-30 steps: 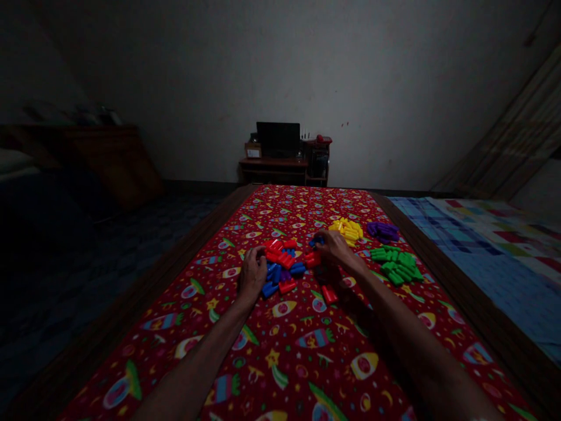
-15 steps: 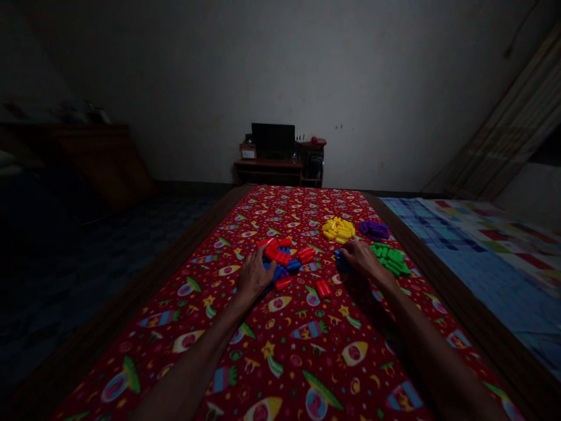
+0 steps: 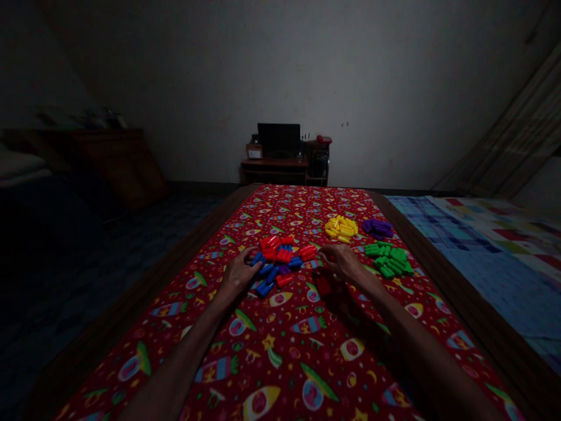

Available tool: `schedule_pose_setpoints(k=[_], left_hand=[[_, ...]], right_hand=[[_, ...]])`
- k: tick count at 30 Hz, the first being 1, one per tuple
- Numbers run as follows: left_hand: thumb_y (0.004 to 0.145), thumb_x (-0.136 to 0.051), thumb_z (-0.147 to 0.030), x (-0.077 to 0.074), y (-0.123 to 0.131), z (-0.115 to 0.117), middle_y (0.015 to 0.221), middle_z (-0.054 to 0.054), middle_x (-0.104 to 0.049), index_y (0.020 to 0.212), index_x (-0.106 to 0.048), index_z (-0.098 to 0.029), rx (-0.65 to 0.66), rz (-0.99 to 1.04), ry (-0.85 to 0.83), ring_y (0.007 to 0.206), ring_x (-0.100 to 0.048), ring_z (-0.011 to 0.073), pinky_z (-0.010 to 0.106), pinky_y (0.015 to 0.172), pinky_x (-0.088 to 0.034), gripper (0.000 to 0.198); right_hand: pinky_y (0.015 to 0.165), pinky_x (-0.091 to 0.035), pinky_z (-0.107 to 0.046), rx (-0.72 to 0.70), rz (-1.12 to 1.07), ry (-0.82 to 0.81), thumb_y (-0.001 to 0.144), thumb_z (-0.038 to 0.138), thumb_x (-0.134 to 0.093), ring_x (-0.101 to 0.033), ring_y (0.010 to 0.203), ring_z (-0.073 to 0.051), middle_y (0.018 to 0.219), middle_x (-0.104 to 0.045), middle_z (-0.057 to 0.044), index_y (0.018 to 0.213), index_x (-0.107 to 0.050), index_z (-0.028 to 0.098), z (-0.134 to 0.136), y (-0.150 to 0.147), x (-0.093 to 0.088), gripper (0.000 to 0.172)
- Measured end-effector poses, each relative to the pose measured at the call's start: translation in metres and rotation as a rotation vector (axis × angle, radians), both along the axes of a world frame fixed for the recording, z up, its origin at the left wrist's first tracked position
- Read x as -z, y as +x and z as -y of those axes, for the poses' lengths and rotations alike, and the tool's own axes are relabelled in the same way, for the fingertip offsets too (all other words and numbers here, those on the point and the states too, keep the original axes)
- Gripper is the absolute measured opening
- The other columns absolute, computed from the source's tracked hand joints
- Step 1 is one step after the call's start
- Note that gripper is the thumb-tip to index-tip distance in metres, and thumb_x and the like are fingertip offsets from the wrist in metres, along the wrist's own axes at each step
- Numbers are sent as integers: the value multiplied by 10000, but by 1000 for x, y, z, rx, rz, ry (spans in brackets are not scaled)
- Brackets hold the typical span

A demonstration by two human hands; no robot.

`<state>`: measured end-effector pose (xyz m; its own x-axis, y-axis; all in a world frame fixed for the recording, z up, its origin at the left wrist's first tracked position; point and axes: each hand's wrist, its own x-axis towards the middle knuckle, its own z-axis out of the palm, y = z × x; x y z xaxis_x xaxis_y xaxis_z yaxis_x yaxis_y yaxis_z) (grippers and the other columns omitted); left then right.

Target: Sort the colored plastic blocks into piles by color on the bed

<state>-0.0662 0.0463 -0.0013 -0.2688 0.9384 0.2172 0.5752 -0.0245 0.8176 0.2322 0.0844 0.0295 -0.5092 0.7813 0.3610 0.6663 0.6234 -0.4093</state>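
Note:
A mixed heap of small ridged plastic building blocks lies mid-table: red blocks (image 3: 284, 255), blue blocks (image 3: 265, 288) and a purple block (image 3: 284, 269). At the heap's left edge, my left hand (image 3: 239, 272) has its thumb and fingers closed around a blue block (image 3: 257, 258). To the right of the heap, my right hand (image 3: 344, 262) hovers with curved fingers slightly apart, close to a red block (image 3: 307, 252). Nothing shows between those fingers. Another red block (image 3: 323, 285) lies in shadow below this hand. The spot behind the right palm is hidden.
Beyond my right hand are separate piles of yellow blocks (image 3: 340, 228), purple blocks (image 3: 377, 228) and green blocks (image 3: 389, 259). A red patterned cloth (image 3: 302, 374) covers the long table. A desk with a monitor (image 3: 279, 140) stands against the far wall.
My right hand has moved left from the blue blocks beside the green pile toward the mixed heap. My left hand has drawn back slightly left, uncovering blue blocks. The view has shifted a little.

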Motion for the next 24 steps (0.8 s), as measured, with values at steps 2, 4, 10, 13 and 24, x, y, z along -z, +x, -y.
schedule_pose_setpoints(k=[2, 4, 10, 13, 24], left_hand=[[605, -694, -328, -5, 1, 1, 793, 39, -690, 1041, -656, -156, -6, 125, 24, 709, -662, 191, 275, 610, -530, 470], [593, -712, -364, -10, 6, 2, 746, 23, -683, 1014, -654, -158, 16, 217, 33, 651, -653, 184, 275, 576, -523, 472], [617, -724, -340, -14, 52, 14, 775, 5, -724, 1004, -650, -212, 232, 210, 93, 742, -695, 207, 308, 678, -553, 414], [657, -706, -311, -11, 68, 16, 908, 30, -744, 1057, -636, -222, 375, 142, 111, 844, -707, 220, 345, 778, -558, 415], [795, -585, -410, 9, 8, 11, 981, 71, -729, 981, -684, -215, 174, -456, 39, 908, -672, 250, 361, 844, -512, 287]], right_hand=[[506, -248, -212, -53, -13, -23, 870, 210, -454, -383, 495, -79, 562, -545, 3, 717, -653, 122, 4, -5, 0, 266], [516, -274, -208, -109, -47, -40, 887, 227, -459, -417, 507, -85, 589, -574, -5, 766, -668, 127, 9, -11, 0, 261], [688, -426, -253, -243, -262, 32, 904, 333, -522, -593, 781, -159, 1016, -679, -111, 1270, -552, 169, 23, -30, 9, 403], [627, -392, -227, -321, -179, 1, 898, 262, -515, -552, 670, -131, 845, -675, -61, 1150, -623, 163, 23, -32, 9, 291], [667, -392, -261, 365, 142, -39, 876, 306, -535, -632, 780, -202, 848, -711, -115, 979, -710, 121, -17, 33, 1, 275]])
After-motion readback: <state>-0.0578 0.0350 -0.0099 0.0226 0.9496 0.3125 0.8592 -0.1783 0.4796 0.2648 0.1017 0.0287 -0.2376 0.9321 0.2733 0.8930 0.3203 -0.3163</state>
